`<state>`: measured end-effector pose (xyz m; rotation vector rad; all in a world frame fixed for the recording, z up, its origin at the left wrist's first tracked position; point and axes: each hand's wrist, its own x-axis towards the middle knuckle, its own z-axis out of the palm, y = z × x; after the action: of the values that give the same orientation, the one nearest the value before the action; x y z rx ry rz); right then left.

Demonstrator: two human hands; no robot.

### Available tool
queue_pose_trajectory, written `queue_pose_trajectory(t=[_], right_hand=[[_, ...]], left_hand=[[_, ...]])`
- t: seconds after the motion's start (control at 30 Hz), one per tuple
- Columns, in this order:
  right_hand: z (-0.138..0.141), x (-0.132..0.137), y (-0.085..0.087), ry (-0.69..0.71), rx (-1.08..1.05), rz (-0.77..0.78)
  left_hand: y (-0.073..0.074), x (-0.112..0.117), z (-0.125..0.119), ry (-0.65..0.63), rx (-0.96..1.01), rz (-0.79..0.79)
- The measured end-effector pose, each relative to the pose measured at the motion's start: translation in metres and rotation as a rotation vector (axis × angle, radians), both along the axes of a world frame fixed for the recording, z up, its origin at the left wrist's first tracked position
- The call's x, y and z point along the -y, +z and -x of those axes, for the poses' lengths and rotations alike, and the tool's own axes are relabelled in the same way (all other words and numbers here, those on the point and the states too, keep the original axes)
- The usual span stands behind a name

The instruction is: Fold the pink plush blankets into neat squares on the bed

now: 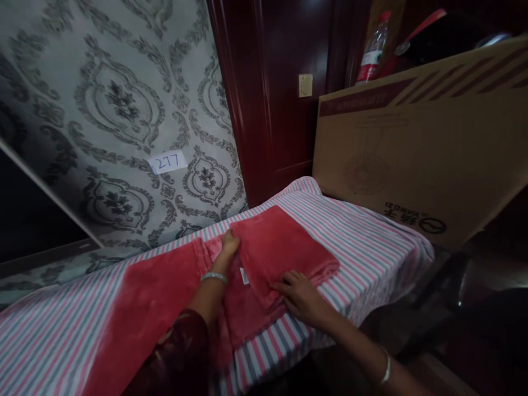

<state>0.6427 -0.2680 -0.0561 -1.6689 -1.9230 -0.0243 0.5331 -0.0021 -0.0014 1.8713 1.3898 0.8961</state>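
Note:
A red fleece blanket (165,297) lies across a table covered with a pink, grey and white striped cloth (371,247). Its right end is folded over into a flap (280,247). My left hand (228,248) rests at the far fold line of that flap, fingers curled against the fabric; a silver bangle is on that wrist. My right hand (299,294) lies with fingers spread on the near corner of the folded flap. A small white label (245,275) shows on the blanket between my hands.
A large cardboard box (421,143) stands on the table's far right end. Behind it are a plastic bottle (373,49) and dark red wooden panels (280,99). Patterned wallpaper with a note reading 277 (168,161) is at the back left.

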Motion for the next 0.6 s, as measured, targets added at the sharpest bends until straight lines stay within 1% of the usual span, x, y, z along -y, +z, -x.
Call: queue_pose_trajectory(t=[0.07,0.1,0.17,0.2,0.23,0.27,0.3,0.4,0.47,0.53,0.6], right_hand=[[-0.013,0.002,0.021,0.037,-0.081,-0.008],[-0.023,0.0,0.033,0.018,-0.115,-0.035],[-0.045,-0.01,0.052,-0.089,-0.124,-0.119],[-0.056,-0.018,0.056,-0.148,-0.089,-0.155],[-0.066,-0.027,0.057,-0.204,-0.038,-0.173],[-0.074,-0.035,0.053,-0.252,0.025,-0.166],[-0.081,-0.042,0.045,-0.29,0.086,-0.132],[-0.088,-0.053,0.004,-0.364,0.21,0.037],[-0.089,-0.052,-0.021,-0.38,0.238,0.102],[-0.089,-0.05,-0.034,-0.389,0.246,0.104],[-0.089,-0.048,-0.036,-0.387,0.244,0.099]], left_hand=[[0.01,0.006,-0.004,-0.02,-0.082,-0.07],[0.015,0.01,-0.008,-0.043,-0.121,-0.108],[0.022,0.019,-0.017,-0.1,-0.176,-0.168],[0.023,0.024,-0.021,-0.125,-0.204,-0.195],[0.022,0.03,-0.025,-0.146,-0.247,-0.223],[0.018,0.035,-0.027,-0.171,-0.31,-0.247],[0.013,0.04,-0.028,-0.201,-0.387,-0.263],[-0.01,0.052,-0.025,-0.283,-0.614,-0.269],[-0.022,0.056,-0.022,-0.295,-0.673,-0.269],[-0.027,0.057,-0.021,-0.295,-0.695,-0.276],[-0.024,0.056,-0.022,-0.306,-0.698,-0.265]])
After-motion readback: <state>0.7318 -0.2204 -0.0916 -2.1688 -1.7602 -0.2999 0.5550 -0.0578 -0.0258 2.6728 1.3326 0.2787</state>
